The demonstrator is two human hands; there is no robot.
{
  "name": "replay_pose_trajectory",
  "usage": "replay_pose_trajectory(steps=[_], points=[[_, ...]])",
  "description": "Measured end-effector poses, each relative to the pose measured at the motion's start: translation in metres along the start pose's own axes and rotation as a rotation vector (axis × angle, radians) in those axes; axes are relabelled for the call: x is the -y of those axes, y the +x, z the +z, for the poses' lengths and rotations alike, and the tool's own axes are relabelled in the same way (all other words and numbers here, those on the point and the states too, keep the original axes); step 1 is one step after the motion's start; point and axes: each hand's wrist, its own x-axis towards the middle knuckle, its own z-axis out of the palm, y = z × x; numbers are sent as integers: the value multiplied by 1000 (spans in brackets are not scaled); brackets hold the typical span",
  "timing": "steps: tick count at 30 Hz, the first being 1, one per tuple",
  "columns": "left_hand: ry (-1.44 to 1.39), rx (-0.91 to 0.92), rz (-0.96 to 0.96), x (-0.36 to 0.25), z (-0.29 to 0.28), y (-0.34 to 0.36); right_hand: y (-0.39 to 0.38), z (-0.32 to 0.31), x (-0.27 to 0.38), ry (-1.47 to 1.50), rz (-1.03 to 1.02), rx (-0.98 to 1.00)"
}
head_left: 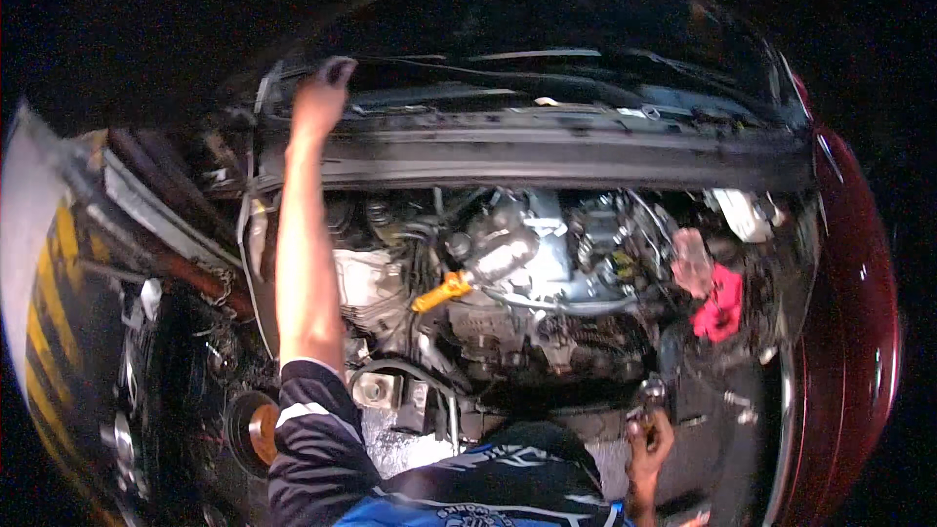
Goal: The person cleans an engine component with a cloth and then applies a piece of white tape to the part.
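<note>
My left arm stretches far forward over the left side of an open engine bay. At its end, my left hand (320, 102) is blurred but looks closed round something small and dark near the base of the windscreen. Low on the right, close to my body, my right hand (652, 444) has its fingers wrapped round a shiny metal part (639, 420). What kind of part it is, I cannot make out. Between the hands lies the engine (547, 254). On it rests a yellow-handled work light (444, 291), slanting up toward the bright middle.
A red cloth (720, 304) and a pinkish one (691, 263) lie on the engine bay's right side. A white reservoir (742, 215) sits behind them. Dark red bodywork (849, 332) borders the right. Leftward are clutter and a yellow-and-black striped surface (49, 312).
</note>
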Motion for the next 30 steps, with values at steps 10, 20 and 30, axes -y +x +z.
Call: replay_pose_trajectory(steps=[10, 20, 30], points=[[-599, 365, 63, -169, -33, -257, 18, 4, 1, 164, -57, 173], [-694, 766, -316, -246, -9, -402, 43, -43, -13, 141, -217, 197], [-548, 870, -179, -325, -11, -412, 56, -114, -79, 456, -36, 51]])
